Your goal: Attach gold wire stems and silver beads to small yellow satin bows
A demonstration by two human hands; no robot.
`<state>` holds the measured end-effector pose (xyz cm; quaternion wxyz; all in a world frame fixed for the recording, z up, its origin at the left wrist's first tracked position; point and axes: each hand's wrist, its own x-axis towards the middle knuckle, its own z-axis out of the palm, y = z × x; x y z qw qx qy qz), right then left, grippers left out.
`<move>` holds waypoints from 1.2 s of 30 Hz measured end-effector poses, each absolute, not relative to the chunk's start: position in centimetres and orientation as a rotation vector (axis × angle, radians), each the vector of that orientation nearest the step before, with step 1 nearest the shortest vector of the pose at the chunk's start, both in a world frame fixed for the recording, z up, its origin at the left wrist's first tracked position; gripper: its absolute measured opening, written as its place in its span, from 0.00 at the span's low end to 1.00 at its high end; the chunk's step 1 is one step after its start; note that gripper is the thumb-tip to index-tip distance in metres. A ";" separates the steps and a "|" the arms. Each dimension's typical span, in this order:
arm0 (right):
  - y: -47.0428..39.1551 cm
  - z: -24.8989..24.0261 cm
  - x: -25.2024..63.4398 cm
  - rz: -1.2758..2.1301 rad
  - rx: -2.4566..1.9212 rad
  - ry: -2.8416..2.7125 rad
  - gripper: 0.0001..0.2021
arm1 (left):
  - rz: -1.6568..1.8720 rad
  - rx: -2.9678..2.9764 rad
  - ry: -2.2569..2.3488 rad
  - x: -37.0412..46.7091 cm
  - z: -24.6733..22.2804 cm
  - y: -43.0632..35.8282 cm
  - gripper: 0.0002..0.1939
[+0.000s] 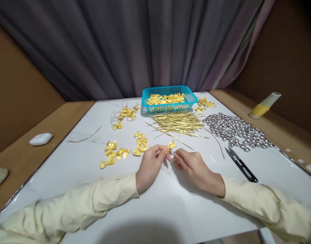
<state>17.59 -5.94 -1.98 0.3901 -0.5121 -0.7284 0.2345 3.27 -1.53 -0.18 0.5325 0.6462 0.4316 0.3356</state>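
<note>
Item in my hands: one yellow ribbon bow (171, 146), pinched by left hand (149, 166) fingertips, just above the white table (170, 203). My right hand (193, 166) is closed on its gold wire tie (182, 143). Nearby: loose bows (115, 154), snips (241, 164).

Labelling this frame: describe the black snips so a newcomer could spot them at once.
Start at the white table and find the pile of silver beads on its right side. Just in front of that pile, right of the right hand, lie the black snips. They are the only dark, slim tool among gold and silver pieces.
</note>
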 end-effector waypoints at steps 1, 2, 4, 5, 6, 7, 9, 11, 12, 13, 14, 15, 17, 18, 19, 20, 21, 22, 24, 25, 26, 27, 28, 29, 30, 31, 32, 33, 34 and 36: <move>-6.0 -2.0 17.6 0.598 -1.306 -1.849 0.12 | 0.799 1.546 1.030 3.3 -0.2 -1.5 0.15; -6.0 -2.0 17.6 0.602 -1.311 -1.844 0.12 | 0.802 1.551 1.030 3.2 -0.3 -1.5 0.15; -6.0 -2.0 17.7 0.618 -1.320 -1.835 0.12 | 0.813 1.559 1.025 3.2 -0.5 -1.4 0.15; -6.0 -2.0 17.7 0.629 -1.325 -1.830 0.13 | 0.818 1.563 1.024 3.2 -0.6 -1.4 0.15; -6.0 -2.0 17.8 0.641 -1.331 -1.826 0.13 | 0.825 1.566 1.023 3.2 -0.6 -1.5 0.15; -5.9 -2.0 17.8 0.650 -1.335 -1.821 0.13 | 0.826 1.570 1.021 3.2 -0.6 -1.6 0.15; -5.8 -1.9 17.8 0.666 -1.321 -1.813 0.14 | 0.821 1.582 0.997 3.2 -0.6 -1.8 0.15; -5.7 -1.8 17.9 0.686 -1.286 -1.803 0.15 | 0.805 1.593 0.950 3.3 -0.5 -2.2 0.15; -5.6 -1.8 18.0 0.697 -1.275 -1.798 0.15 | 0.793 1.594 0.934 3.3 -0.4 -2.3 0.15; -5.6 -1.7 18.0 0.708 -1.272 -1.793 0.15 | 0.784 1.597 0.928 3.3 -0.3 -2.4 0.15; -5.5 -1.7 18.1 0.717 -1.278 -1.788 0.15 | 0.783 1.602 0.924 3.3 -0.2 -2.5 0.15; -5.4 -1.6 18.2 0.724 -1.287 -1.783 0.15 | 0.783 1.615 0.921 3.3 -0.1 -2.5 0.15; -5.4 -1.5 18.4 0.733 -1.291 -1.781 0.15 | 0.803 1.669 0.922 3.1 0.0 -2.4 0.14; -5.4 -1.4 18.6 0.737 -1.285 -1.782 0.15 | 0.818 1.708 0.924 3.0 0.0 -2.3 0.14; -5.4 -1.4 18.7 0.745 -1.277 -1.783 0.15 | 0.836 1.748 0.929 2.9 0.0 -2.3 0.14; -5.4 -1.3 18.8 0.756 -1.267 -1.779 0.15 | 0.853 1.785 0.932 2.8 -0.1 -2.2 0.13; -5.4 -1.2 18.8 0.770 -1.256 -1.772 0.15 | 0.867 1.818 0.929 2.7 -0.1 -2.2 0.13; -5.4 -1.2 18.9 0.787 -1.246 -1.762 0.15 | 0.878 1.844 0.921 2.6 -0.2 -2.2 0.12; -5.4 -1.1 18.9 0.821 -1.222 -1.738 0.15 | 0.903 1.879 0.902 2.4 -0.3 -2.1 0.09; -5.4 -1.0 18.9 0.836 -1.210 -1.730 0.15 | 0.916 1.890 0.896 2.4 -0.4 -2.1 0.09; -5.4 -1.0 18.9 0.843 -1.199 -1.728 0.15 | 0.933 1.898 0.893 2.3 -0.4 -2.1 0.08; -5.4 -0.9 18.9 0.842 -1.190 -1.731 0.15 | 0.949 1.904 0.892 2.3 -0.4 -2.1 0.08; -5.4 -0.9 18.8 0.830 -1.185 -1.740 0.14 | 0.962 1.908 0.892 2.2 -0.5 -2.1 0.08; -5.4 -0.8 18.8 0.807 -1.183 -1.755 0.14 | 0.972 1.910 0.893 2.2 -0.5 -2.0 0.08; -5.4 -0.8 18.8 0.772 -1.188 -1.776 0.14 | 0.979 1.904 0.898 2.2 -0.5 -2.0 0.08; -5.4 -0.8 18.9 0.717 -1.197 -1.801 0.13 | 0.976 1.885 0.909 2.2 -0.4 -1.9 0.09; -5.4 -0.9 19.0 0.638 -1.208 -1.830 0.12 | 0.965 1.846 0.925 2.2 -0.4 -1.8 0.09; -5.4 -1.0 19.1 0.532 -1.219 -1.864 0.11 | 0.947 1.791 0.943 2.3 -0.3 -1.7 0.09; -5.4 -1.2 19.3 0.397 -1.228 -1.900 0.10 | 0.926 1.725 0.960 2.3 -0.2 -1.6 0.10; -5.3 -1.7 19.8 0.059 -1.212 -1.996 0.09 | 0.878 1.588 0.965 2.5 0.0 -1.4 0.13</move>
